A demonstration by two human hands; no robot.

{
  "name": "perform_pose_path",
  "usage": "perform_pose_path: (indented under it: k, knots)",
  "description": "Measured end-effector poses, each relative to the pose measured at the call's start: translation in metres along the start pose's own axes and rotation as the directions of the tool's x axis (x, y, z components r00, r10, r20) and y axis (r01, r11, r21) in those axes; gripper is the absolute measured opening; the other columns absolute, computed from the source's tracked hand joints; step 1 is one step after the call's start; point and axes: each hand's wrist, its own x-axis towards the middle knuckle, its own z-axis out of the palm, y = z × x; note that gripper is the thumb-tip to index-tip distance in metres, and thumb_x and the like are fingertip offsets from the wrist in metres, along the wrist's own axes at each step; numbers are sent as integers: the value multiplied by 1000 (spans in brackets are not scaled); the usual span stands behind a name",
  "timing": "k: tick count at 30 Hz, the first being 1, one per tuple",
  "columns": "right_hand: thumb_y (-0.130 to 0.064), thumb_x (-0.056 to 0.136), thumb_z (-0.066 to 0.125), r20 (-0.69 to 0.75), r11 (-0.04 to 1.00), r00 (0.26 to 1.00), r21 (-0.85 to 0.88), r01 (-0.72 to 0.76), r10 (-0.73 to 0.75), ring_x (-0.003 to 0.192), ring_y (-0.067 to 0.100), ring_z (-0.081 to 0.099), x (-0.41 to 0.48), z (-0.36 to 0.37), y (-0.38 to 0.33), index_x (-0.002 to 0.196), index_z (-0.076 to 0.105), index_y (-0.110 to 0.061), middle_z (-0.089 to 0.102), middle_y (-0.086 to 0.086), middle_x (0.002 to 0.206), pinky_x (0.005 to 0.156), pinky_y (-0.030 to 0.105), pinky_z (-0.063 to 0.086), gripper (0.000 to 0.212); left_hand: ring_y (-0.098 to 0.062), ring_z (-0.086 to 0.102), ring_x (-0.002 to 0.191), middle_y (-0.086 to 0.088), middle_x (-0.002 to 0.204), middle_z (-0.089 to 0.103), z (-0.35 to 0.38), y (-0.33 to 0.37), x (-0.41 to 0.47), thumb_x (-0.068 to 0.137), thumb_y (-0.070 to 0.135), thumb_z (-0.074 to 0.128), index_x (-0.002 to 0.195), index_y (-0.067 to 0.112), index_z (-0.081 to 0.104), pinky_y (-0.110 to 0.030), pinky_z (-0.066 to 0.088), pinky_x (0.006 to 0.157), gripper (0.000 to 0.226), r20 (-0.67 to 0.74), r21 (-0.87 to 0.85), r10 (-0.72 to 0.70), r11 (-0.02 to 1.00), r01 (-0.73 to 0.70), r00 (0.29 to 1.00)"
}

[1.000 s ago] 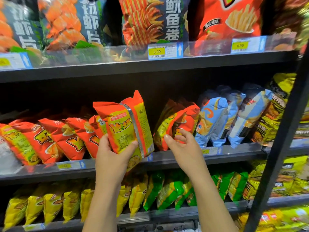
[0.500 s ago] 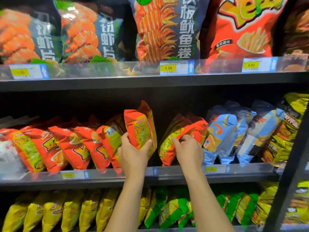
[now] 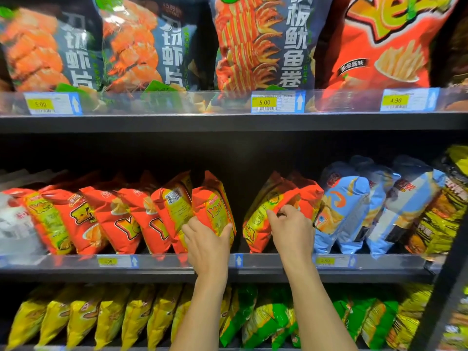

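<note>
Left hand curls round the orange snack bag, upright on the middle shelf; right hand pinches the leaning bag across the gap. Let go crooked, and either probably slumps into that gap.

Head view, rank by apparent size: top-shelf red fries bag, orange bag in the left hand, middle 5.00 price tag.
Largest: red fries bag, cropped at the top.
Then: orange bag, gripped by the left hand.
Smallest: 5.00 price tag.
None look alike.
</note>
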Motion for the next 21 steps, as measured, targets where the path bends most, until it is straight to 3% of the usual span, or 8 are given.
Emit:
perform_pose_path:
  k: [5, 9, 11, 14, 16, 19, 21]
  knots:
    - [-39, 103, 63, -15, 998, 999, 34, 44, -43, 54, 6, 47, 2, 0, 4, 76, 53, -20, 54, -7, 56, 54, 26, 29, 35, -39, 54, 130, -20, 142, 47, 0, -4, 5, 77, 52, 88, 148, 2, 33, -46, 53, 93, 103, 2, -9, -9, 1000, 9, 1000]
    - [-42, 100, 65, -7, 979, 999, 199, 39, -38, 62, 16, 68, 7, 3, 12, 77, 59, -25, 67, -3, 62, 66, 41, 59, 29, -40, 52, 131, -21, 144, 42, -4, -2, 2, 77, 54, 87, 152, 1, 29, -48, 53, 93, 109, -3, -25, -2, 1000, 2, 1000]
    - [-41, 99, 66, 28, 949, 999, 316, 17, -27, 63, 17, 71, 8, -4, 14, 79, 62, -27, 70, -2, 64, 66, 43, 63, 25, -41, 51, 129, -22, 141, 43, -10, 0, 0, 79, 55, 86, 152, -1, 31, -49, 52, 95, 107, -40, -27, 20, 999, -21, 999]
    - [-34, 100, 69, 80, 887, 996, 461, -6, -35, 63, 16, 72, 5, -21, 14, 78, 61, -22, 70, 0, 65, 61, 37, 64, 26, -39, 48, 127, -20, 139, 44, -21, 2, -4, 85, 54, 80, 151, 0, 34, -52, 50, 99, 97, -111, -92, 69, 993, -79, 991]
    - [-28, 99, 71, 105, 846, 993, 533, -19, -44, 65, 20, 74, 3, -35, 15, 78, 61, -16, 69, 2, 65, 60, 41, 65, 27, -34, 47, 127, -16, 136, 46, -31, 6, -7, 88, 51, 76, 147, 3, 40, -50, 49, 102, 84, -144, -152, 136, 976, -158, 980]
    - [-23, 99, 72, 154, 779, 986, 625, -48, -63, 64, 28, 74, -1, -61, 21, 88, 64, -4, 72, 14, 73, 56, 40, 62, 24, -20, 45, 125, -3, 132, 50, -51, 20, -15, 94, 49, 71, 141, 12, 48, -34, 41, 100, 64, -117, -265, 237, 929, -260, 964]
    - [-23, 100, 71, 185, 757, 976, 653, -32, -119, 60, 30, 69, -6, -79, 29, 97, 69, -6, 74, 18, 82, 55, 38, 58, 18, -11, 47, 122, 8, 126, 52, -63, 29, -19, 96, 49, 69, 137, 19, 52, -28, 38, 98, 54, -42, -343, 312, 888, -307, 949]
